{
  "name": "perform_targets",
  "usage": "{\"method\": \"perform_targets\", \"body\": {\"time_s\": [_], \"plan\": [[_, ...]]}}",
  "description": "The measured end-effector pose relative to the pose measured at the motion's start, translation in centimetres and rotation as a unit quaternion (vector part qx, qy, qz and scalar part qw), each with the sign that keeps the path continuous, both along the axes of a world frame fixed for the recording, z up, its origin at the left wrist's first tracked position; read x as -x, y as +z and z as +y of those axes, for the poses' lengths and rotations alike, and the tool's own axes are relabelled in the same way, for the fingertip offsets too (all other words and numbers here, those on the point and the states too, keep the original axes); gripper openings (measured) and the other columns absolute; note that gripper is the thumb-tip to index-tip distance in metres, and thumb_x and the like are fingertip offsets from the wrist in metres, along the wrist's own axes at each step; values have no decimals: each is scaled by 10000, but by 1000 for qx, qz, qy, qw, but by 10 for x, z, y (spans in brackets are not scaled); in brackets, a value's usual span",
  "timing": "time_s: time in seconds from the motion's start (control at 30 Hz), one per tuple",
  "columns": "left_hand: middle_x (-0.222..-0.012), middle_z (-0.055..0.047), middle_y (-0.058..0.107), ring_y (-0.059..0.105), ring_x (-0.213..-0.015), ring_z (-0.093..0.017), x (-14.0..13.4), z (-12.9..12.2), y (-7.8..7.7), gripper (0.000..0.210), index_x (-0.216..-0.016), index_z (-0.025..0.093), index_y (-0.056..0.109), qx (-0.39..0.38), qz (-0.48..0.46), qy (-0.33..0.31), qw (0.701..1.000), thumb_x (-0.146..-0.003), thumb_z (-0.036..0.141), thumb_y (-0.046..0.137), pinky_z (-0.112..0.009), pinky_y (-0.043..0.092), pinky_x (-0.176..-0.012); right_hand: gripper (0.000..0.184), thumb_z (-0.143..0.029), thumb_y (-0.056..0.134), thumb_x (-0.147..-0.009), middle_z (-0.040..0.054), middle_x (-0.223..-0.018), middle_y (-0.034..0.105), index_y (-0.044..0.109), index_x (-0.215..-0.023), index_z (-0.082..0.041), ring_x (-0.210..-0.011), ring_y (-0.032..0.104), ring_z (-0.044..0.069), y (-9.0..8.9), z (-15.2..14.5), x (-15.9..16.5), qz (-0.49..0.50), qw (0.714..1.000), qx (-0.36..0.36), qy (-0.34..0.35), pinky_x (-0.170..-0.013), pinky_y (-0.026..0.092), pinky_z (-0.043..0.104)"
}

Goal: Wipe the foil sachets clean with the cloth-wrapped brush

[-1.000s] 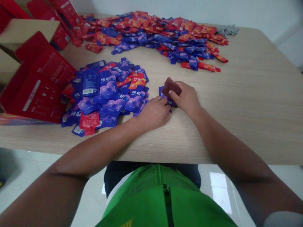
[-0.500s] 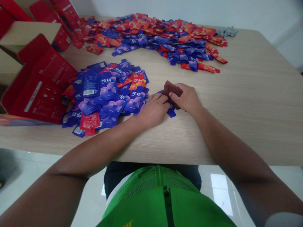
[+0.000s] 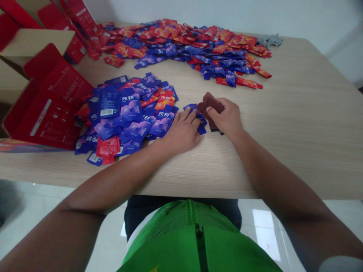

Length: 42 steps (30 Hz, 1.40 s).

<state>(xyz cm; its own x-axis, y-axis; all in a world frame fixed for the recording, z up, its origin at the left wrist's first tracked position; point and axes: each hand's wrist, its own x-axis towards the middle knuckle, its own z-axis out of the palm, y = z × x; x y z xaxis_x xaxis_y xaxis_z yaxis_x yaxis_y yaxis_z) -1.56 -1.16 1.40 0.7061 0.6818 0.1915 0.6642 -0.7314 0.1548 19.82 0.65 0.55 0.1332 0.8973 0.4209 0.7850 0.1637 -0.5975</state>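
Observation:
My left hand (image 3: 184, 130) lies palm down on the table with its fingers spread, the tips at the edge of a blue packet (image 3: 190, 107). This packet is partly covered by both hands. In my right hand (image 3: 228, 115) is a dark reddish-brown flat piece (image 3: 209, 101) with rounded lobes at its top; thumb and fingers are closed round it, just above the table. I cannot tell whether it is one piece or a few together. Left of my hands spreads a pile of blue and red packets (image 3: 132, 107), some with printed white characters and barcodes.
An open red box (image 3: 56, 102) stands at the left edge, with more red and brown cardboard boxes (image 3: 42, 39) behind it. Along the back of the table (image 3: 297, 113) runs a long heap of red and blue packets (image 3: 181, 41). Small grey pieces (image 3: 270, 39) lie at its right end.
The brown piece has come slightly up and back in my right hand. My left fingers have straightened and moved away from it, uncovering more of the blue packet.

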Motion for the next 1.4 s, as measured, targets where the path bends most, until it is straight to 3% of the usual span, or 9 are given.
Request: {"method": "perform_targets", "body": {"time_s": [0.17, 0.43, 0.67, 0.77, 0.87, 1.0, 1.1, 1.3, 1.4], "plan": [[-1455, -194, 626, 532, -1425, -377, 2, 3, 2, 444, -1405, 123, 601, 6, 11, -41, 999, -986, 247, 527, -604, 406, -1199, 269, -417, 652, -882, 52, -897, 784, 759, -1031, -221, -765, 690, 262, 3, -5, 5, -4, 998, 17, 61, -704, 538, 395], [-1216, -155, 735, 680, -1204, -292, -1, -5, 10, 295, -1214, 132, 683, 24, 15, -111, 993, -967, 183, 530, -446, 555, -1054, 278, -423, 636, -909, 68, -972, 792, 744, -1077, -230, -847, 711, 295, -2, 0, 1, -5, 1000, -19, -1, -779, 560, 436], [-1100, -117, 756, 725, -991, -262, -3, -9, 15, 234, -1125, 156, 693, 43, 11, -95, 994, -1004, 210, 501, -392, 586, -857, 324, -376, 671, -886, 63, -1072, 809, 752, -1174, -253, -949, 728, 309, 1, -2, 1, -24, 993, 21, 114, -828, 574, 445], [-1078, -111, 752, 711, -1002, -258, 0, -2, 14, 235, -1076, 165, 704, 22, -35, -48, 998, -1002, 185, 482, -404, 576, -890, 272, -360, 679, -868, 53, -996, 806, 767, -1101, -250, -882, 719, 287, 4, -2, 1, -39, 990, 43, 131, -777, 555, 416], [-1202, -152, 731, 656, -1195, -299, 3, 9, 10, 271, -1134, 142, 694, -24, -77, 12, 997, -929, 122, 518, -475, 528, -1064, 185, -365, 676, -853, 39, -846, 768, 757, -957, -235, -755, 676, 250, 8, -3, 0, -52, 990, 55, 118, -684, 503, 376], [-1507, -232, 596, 564, -1391, -316, 5, 18, 1, 599, -1428, 69, 540, -2, -71, 20, 997, -829, 72, 562, -490, 470, -1169, 144, -369, 670, -841, 29, -746, 713, 712, -833, -232, -672, 619, 225, 11, -3, 0, -47, 993, 64, 88, -623, 450, 362], [-1528, -221, 588, 592, -1360, -308, 6, 19, -2, 640, -1498, 82, 485, 15, -50, -5, 999, -863, 102, 561, -479, 483, -1149, 126, -357, 665, -838, 28, -743, 712, 707, -832, -238, -666, 619, 227, 9, -2, 0, -34, 996, 60, 60, -618, 456, 370], [-1533, -184, 584, 624, -1188, -335, 9, 13, 4, 401, -1335, 139, 668, -18, -9, 1, 1000, -966, 250, 560, -503, 517, -1011, 156, -385, 657, -848, 32, -696, 683, 658, -769, -251, -643, 590, 231, 2, 6, -5, 2, 999, 6, -33, -603, 460, 380], [-1387, -146, 673, 617, -1091, -316, 9, 10, 9, 378, -1323, 180, 694, -16, 8, -16, 1000, -986, 296, 565, -491, 504, -959, 194, -402, 641, -863, 35, -684, 660, 630, -741, -252, -644, 578, 233, 1, 10, -9, 14, 997, -5, -71, -608, 466, 386]]}}
